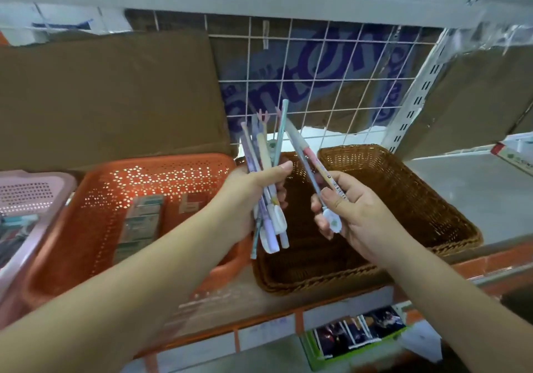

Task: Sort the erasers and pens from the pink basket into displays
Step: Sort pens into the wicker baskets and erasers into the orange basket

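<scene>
The left hand point(251, 199) grips a bundle of pastel plastic pens point(264, 153), fingers curled round it and thumb pressed across. I count about six, but they overlap too much to be sure. The right hand point(357, 216) pinches what look like two slim pale pens point(305, 152) between thumb and forefinger. Their long axis runs from 5 o'clock up to 11, tips close to the bundle. Two brown woven wicker baskets point(354, 149) sit directly beneath, nearer the right hand. The pink perforated plastic basket point(28, 188) lies at 9 o'clock.

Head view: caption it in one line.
Left hand grips a pen bundle; right hand holds pens over wicker baskets.
</scene>
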